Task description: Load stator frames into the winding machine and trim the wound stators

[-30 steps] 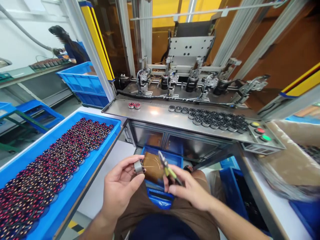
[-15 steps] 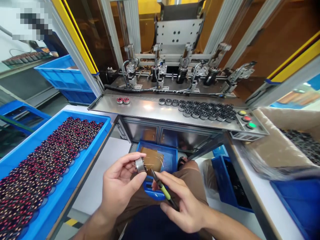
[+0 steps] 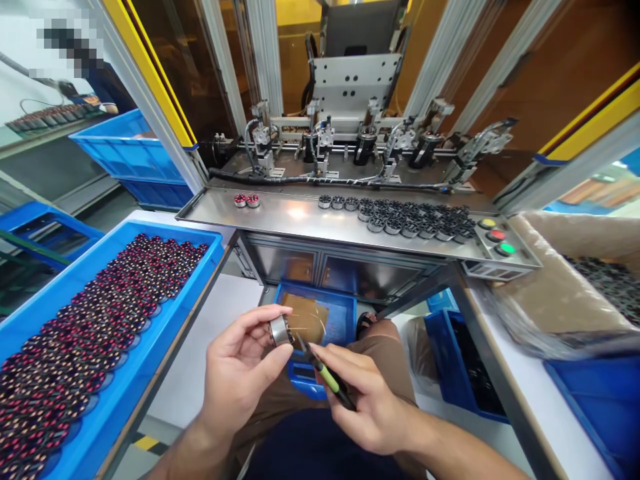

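My left hand [image 3: 237, 373] pinches a small round motor stator [image 3: 280, 330] with a silvery rim between thumb and fingers, tilted on its side. Thin copper wires [image 3: 316, 315] stick out from its right face, a few of them long and curved. In my right hand [image 3: 370, 403] is a pair of wire cutters [image 3: 327, 377] with black and green handles. Their tips lie close to the stator's lower right edge, by the wires. Whether the tips touch a wire is too fine to tell.
Below, a blue bin [image 3: 343, 320] holds brown cardboard. At left stands a blue tray [image 3: 210, 250] of many wound stators. Two red stators [image 3: 247, 201] and rows of dark ones [image 3: 415, 219] sit on the machine's metal ledge [image 3: 295, 217], near coloured buttons [image 3: 505, 249]. Another person is at far left.
The cutters' tips have shifted slightly left toward the stator, and my right hand's fingers have closed further around the handles. My left hand keeps the stator in place.
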Demonstrator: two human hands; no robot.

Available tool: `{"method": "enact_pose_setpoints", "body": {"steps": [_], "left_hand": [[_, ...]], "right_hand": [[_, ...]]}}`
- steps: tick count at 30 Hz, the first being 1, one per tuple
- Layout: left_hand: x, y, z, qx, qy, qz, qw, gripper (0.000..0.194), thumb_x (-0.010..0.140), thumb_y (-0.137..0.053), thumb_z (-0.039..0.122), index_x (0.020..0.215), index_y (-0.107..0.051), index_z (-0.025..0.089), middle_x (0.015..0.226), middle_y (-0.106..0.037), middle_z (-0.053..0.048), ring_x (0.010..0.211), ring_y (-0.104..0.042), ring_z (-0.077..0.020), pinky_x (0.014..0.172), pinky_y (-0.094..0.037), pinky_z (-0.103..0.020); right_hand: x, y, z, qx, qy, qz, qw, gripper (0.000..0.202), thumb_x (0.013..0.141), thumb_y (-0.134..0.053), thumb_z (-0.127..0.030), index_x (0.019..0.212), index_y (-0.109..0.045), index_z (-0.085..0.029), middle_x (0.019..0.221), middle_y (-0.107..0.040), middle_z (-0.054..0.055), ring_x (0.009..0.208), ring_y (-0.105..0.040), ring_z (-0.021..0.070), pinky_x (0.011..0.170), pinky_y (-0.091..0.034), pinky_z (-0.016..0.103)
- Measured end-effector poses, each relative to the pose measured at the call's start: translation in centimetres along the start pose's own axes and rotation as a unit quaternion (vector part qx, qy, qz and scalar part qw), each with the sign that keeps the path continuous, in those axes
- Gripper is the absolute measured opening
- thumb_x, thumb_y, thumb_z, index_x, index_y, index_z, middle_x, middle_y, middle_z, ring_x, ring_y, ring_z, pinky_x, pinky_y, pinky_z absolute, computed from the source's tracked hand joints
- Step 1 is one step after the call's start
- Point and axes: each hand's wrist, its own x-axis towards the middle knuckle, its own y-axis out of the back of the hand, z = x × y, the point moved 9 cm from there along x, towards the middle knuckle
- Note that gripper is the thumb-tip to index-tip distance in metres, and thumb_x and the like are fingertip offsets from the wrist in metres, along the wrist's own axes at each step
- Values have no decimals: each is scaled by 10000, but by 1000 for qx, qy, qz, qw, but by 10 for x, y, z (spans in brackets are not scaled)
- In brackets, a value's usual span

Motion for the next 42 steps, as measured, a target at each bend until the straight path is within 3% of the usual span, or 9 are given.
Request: {"method": "enact_pose_setpoints", "body": {"steps": [3,8,23,30,33,37,42], "left_hand": [[0,1,0,-17,-9,-10,1000,335,813,-725,104,1118,-695,241,1172,-725,-51,1082,-691,-172,932,-566,-231],[0,3,7,0,-50,1,999,201,883,-641,125,1043,-708,224,1124,-731,-35,1131,-653,-147,1008,-513,-227],[-6,-1,21,70,-79,3,994,246,861,-632,65,1033,-697,229,1142,-715,-46,1124,-648,-156,954,-532,-228],[-8,-2,22,90,-94,-1,992,258,841,-650,61,1031,-710,225,1116,-725,-64,1093,-666,-184,930,-554,-270],[-10,-1,22,94,-96,-3,991,274,839,-645,53,1039,-706,231,1124,-722,-62,1096,-661,-181,947,-549,-278],[-12,-2,23,103,-100,-11,990,287,844,-637,53,1052,-701,240,1140,-715,-54,1102,-655,-173,967,-535,-272],[-12,-5,20,114,-100,-29,988,313,836,-640,45,1070,-693,246,1154,-708,-50,1112,-645,-181,973,-528,-282]], "right_hand": [[-1,3,0,-11,-15,5,1000,753,737,-491,-21,1458,-412,-225,828,-554,37,711,-520,170,630,-448,280],[3,4,-10,5,8,2,1000,854,685,-485,-26,1499,-346,-243,990,-554,72,869,-562,194,736,-504,303],[10,1,-15,4,36,-3,999,857,654,-486,-32,1485,-374,-209,948,-590,82,820,-574,202,665,-498,308],[10,6,-9,-16,20,6,1000,712,758,-501,-48,1452,-427,-189,862,-604,65,713,-542,172,609,-472,284],[12,7,-8,-19,-7,2,1000,707,758,-509,-47,1449,-434,-178,888,-594,74,765,-550,181,658,-501,299],[14,4,-13,14,9,-4,1000,800,706,-511,-53,1483,-381,-190,1012,-582,99,876,-556,203,746,-527,345],[15,2,-14,24,21,2,999,836,676,-505,-45,1490,-371,-182,1006,-576,100,861,-551,201,719,-518,339]]}}
